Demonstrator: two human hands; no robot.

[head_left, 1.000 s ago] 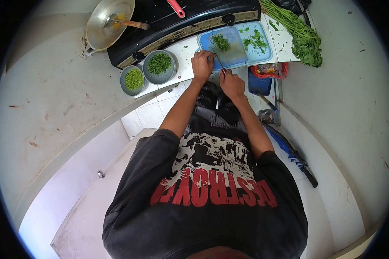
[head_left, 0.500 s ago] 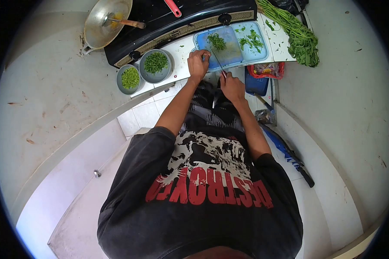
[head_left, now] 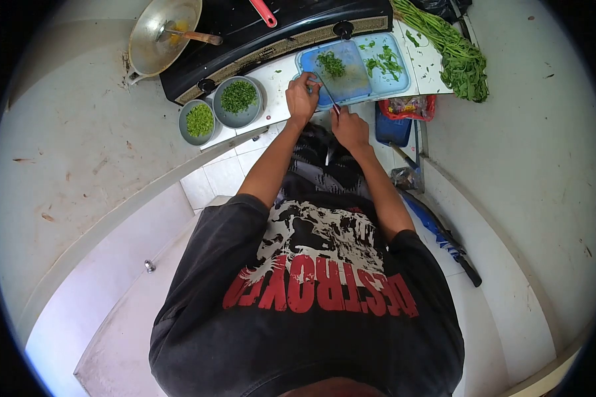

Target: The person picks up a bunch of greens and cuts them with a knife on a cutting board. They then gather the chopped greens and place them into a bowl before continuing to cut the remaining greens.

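Note:
My right hand [head_left: 351, 130] is closed around the dark red handle of a knife [head_left: 328, 95]. Its blade slants up and left over the blue cutting board [head_left: 352, 81], with the far end close beside the fingers of my left hand [head_left: 302, 99]. Those fingers are curled together at the board's left edge; what they pinch, if anything, I cannot tell. Beyond the blade lies a small heap of finely chopped greens [head_left: 331, 64]. The board rests on a light blue tray [head_left: 404, 81], where cut leaf pieces [head_left: 385, 63] are scattered on the right.
Left of the board stand two grey bowls, one with dark chopped greens [head_left: 238, 96], one with paler chopped greens [head_left: 199, 120]. A black stove [head_left: 278, 33] runs behind, with a wok [head_left: 153, 49] at left. Leafy stalks [head_left: 444, 46] lie right, above a red basket [head_left: 430, 109].
My right hand has shifted slightly left with the knife, bringing the blade nearer my left fingers. My left hand has moved slightly, up and left.

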